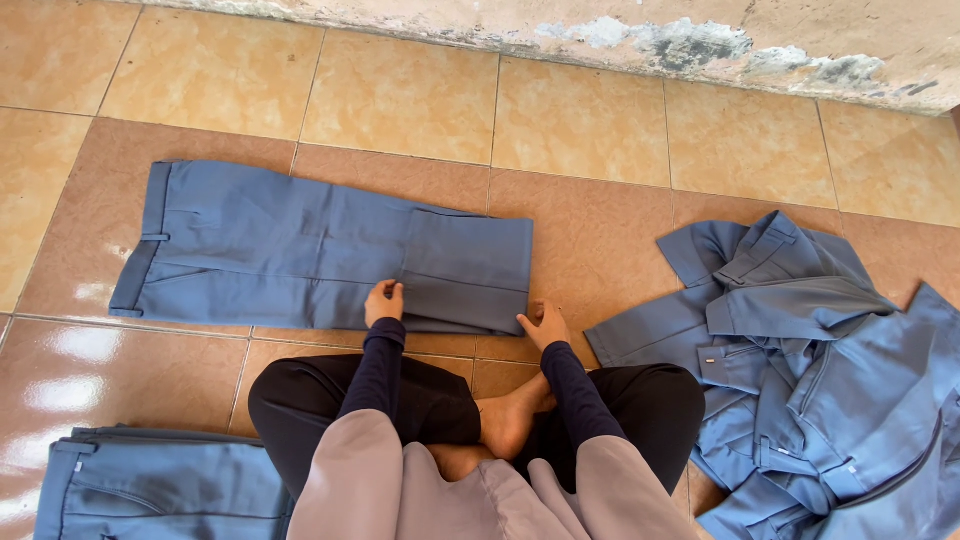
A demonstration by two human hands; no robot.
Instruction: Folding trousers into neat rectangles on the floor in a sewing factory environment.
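A pair of blue trousers (300, 250) lies flat on the tiled floor, waistband to the left, with its leg end folded back over itself on the right. My left hand (384, 301) rests on the near edge of the trousers beside the folded part. My right hand (543, 325) touches the folded end's near right corner, fingers bent on the cloth. I sit cross-legged in black trousers, bare feet (505, 420) showing, with dark sleeves down to the wrists.
A loose heap of blue garments (800, 370) lies on the floor to my right. A folded blue garment (150, 490) sits at my lower left. A stained wall base (650, 40) runs along the far side of the tan tiles.
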